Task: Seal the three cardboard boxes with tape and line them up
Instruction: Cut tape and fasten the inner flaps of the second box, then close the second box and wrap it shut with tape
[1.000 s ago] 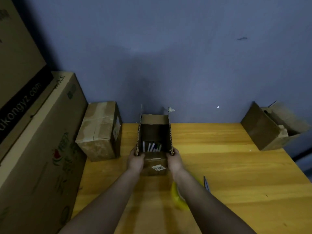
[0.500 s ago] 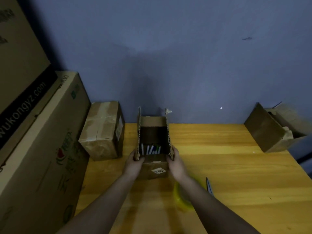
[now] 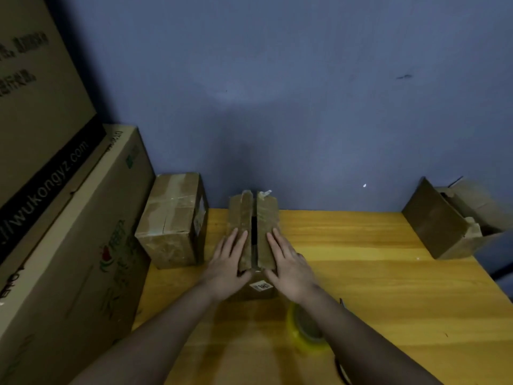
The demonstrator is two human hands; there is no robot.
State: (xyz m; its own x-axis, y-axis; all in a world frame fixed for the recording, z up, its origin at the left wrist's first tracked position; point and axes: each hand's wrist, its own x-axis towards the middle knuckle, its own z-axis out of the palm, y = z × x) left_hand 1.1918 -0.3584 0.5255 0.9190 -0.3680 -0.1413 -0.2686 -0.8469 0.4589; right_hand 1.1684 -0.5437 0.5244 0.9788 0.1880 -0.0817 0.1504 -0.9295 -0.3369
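The middle box [image 3: 253, 234] sits at the centre of the frame on the worktop [image 3: 361, 273], its long axis running straight away from the person toward the blue wall. Both top flaps are folded down, and a dark slit runs lengthwise between them — that seam is the line the tape has to follow.

The left hand [image 3: 226, 262] lies flat on the left flap and the right hand [image 3: 288, 266] flat on the right flap. Fingers on both are straight and spread, pressing the cardboard down and gripping nothing; the seam lies between the two hands, parallel to the fingers.

The tape roll [image 3: 305, 327], yellow, rests on the worktop toward the lower right of the frame, partly hidden under the right forearm and nearer the right hand than the left. Judging from this, the right hand would fetch it while the left keeps the flaps shut.

A taped box [image 3: 172, 220] stands just left of the middle one, and an open box [image 3: 444, 223] lies tipped at the right edge of the frame — well apart from the other two.
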